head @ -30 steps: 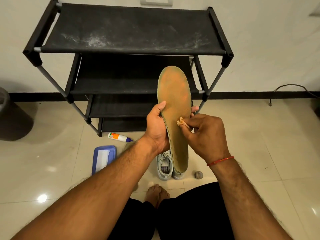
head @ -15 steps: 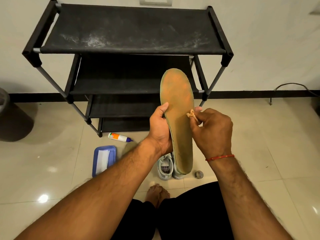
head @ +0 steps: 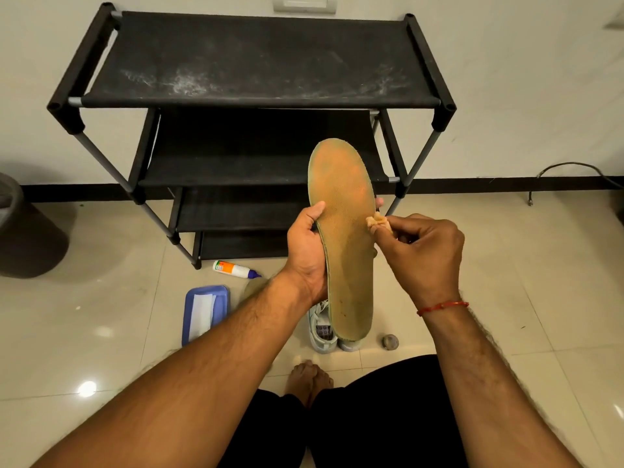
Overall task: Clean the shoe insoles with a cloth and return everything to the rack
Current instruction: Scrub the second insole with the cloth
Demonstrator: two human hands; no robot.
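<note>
Holding an insole (head: pixel 344 238) upright before the rack (head: pixel 256 62)

The left hand (head: pixel 305 244) grips the tan insole at its waist. Its thumb lies over the near left edge and its fingers wrap behind, their tips just showing past the right edge. The right hand (head: pixel 422 255) pinches a small crumpled cloth (head: pixel 378 222) between thumb and fingertips, and the wad touches the insole's right edge beside those fingertips. The toe stands in front of the rack's second shelf, and the heel hangs over pale shoes (head: pixel 322 329) on the floor (head: pixel 506 298). A white bottle (head: pixel 234 268) lies on its side by the rack's front foot, with a blue tray (head: pixel 206 312) nearer the person. A small round tin (head: pixel 390 341) rests just right of the shoes (its contents I cannot tell). Open tile spreads rightward to a cable (head: pixel 567 170) at the skirting. A dark bin (head: pixel 20 231) stands far left.
</note>
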